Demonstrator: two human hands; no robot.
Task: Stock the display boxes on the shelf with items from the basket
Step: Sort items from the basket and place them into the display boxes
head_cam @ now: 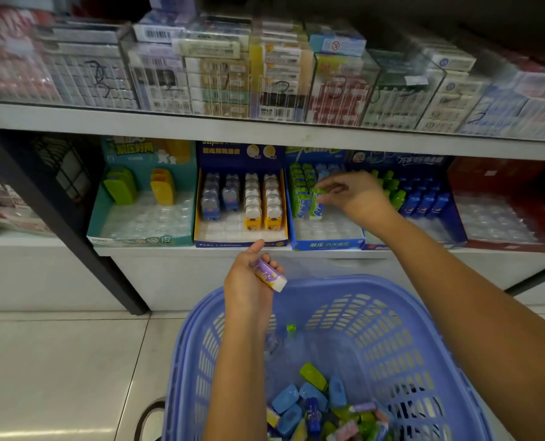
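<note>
While left fingers clasp a purple eraser, right fingers pinch a green eraser over the white shelf.

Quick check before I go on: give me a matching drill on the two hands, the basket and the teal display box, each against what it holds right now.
Column 1
1. left hand
2. right hand
3. basket
4. teal display box

Column 2
A. green and yellow cases in its back rows
B. a green item, pinched over the blue display box
C. a purple eraser
D. loose mixed items at its bottom

Pairs: 1-C, 2-B, 3-D, 4-A
</note>
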